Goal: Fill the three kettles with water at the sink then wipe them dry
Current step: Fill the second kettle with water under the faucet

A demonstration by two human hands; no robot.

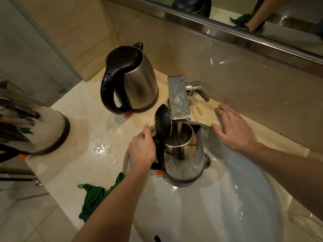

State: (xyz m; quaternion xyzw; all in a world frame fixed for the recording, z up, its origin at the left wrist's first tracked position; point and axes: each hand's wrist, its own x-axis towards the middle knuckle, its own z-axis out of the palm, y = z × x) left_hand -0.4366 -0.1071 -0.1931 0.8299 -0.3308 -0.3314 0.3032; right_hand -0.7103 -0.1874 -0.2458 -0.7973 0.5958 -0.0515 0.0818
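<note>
A steel kettle [185, 161] is sitting upright inside the white sink [227, 198], directly under the tap [178, 98]. Its black lid [162, 119] is standing open and a stream of water [180, 126] is pouring into its mouth. The left hand [142, 151] is gripping the kettle's black handle, with the fingers wrapped around it and the thumb pointing up beside the lid hinge. The right hand [234, 128] is resting flat where the sink rim meets the counter [83, 130], fingers straight and spread, holding nothing.

A second kettle [138, 81] is standing on the counter just left of the tap, lid down, with drops clinging to its steel side. A third kettle [35, 126] is showing at the far left edge of the counter, close to the camera and blurred. Puddles are glistening on the counter between them. A green cloth [92, 196] is lying crumpled at the counter's front edge, partly under the left forearm. A mirror [262, 14] is running along the wall above.
</note>
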